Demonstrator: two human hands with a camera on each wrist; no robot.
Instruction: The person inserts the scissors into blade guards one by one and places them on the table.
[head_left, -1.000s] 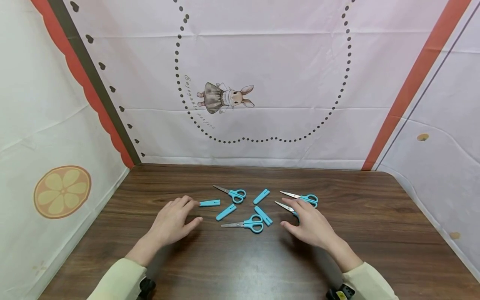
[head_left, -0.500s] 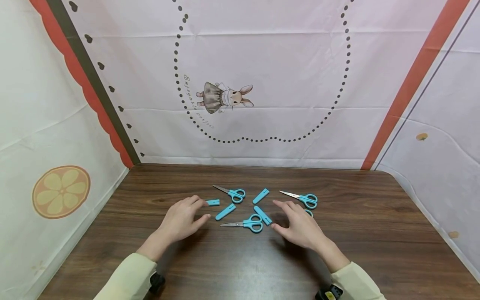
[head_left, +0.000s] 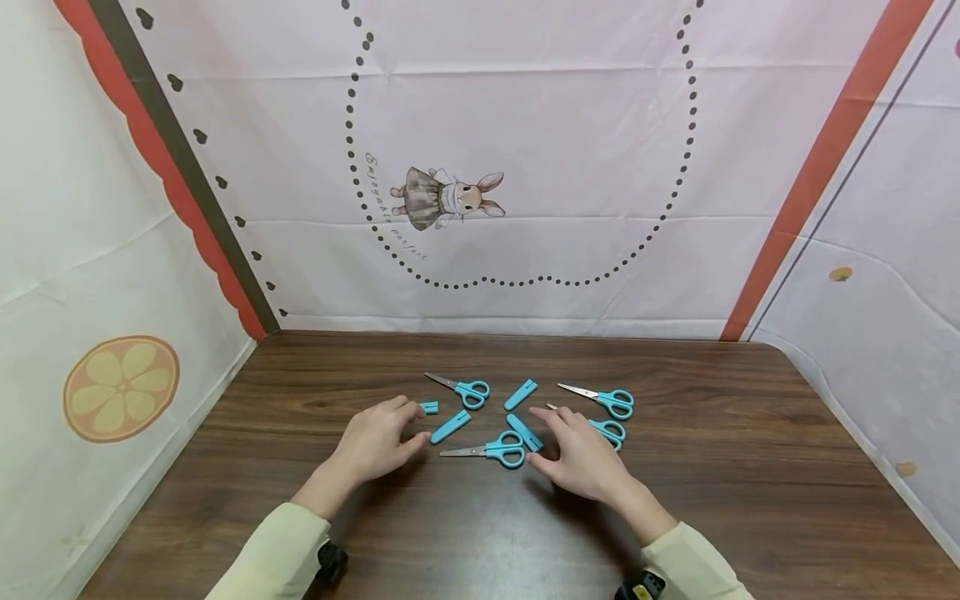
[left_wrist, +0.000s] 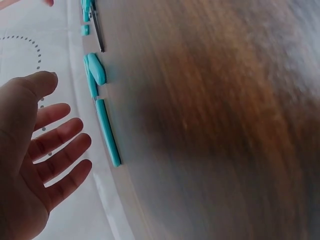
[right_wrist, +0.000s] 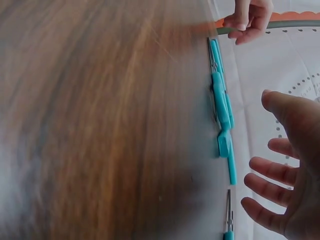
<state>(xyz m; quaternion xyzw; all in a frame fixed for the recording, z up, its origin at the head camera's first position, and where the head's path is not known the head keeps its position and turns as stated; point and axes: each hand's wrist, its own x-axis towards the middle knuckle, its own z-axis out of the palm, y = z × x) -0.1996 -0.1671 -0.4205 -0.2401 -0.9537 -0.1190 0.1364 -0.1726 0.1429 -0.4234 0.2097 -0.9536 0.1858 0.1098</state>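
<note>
My left hand (head_left: 381,442) hovers over the table's left middle, fingers spread and relaxed, holding nothing. It partly hides a light-blue blade cover (head_left: 430,407), and its thumb is near a second blade cover (head_left: 451,427). My right hand (head_left: 583,457), also loosely spread with nothing in it, overlaps the blades of a pair of blue-handled scissors (head_left: 611,432). Just left of its fingertips lie a slanted blade cover (head_left: 524,432) and the front pair of scissors (head_left: 507,450). In the wrist views, the left fingers (left_wrist: 67,150) and right fingers (right_wrist: 270,185) show apart from the blue items.
Farther back on the brown wooden table (head_left: 480,533) lie a pair of scissors (head_left: 472,393) at left, a blade cover (head_left: 521,395) in the middle and scissors (head_left: 617,404) at right. A printed cloth (head_left: 585,167) hangs behind the table's back edge.
Both hands have moved inward, toward each other. The left hand covers more of the leftmost blade cover; the right hand has uncovered the handles of the nearer right scissors. The items lie as before.
</note>
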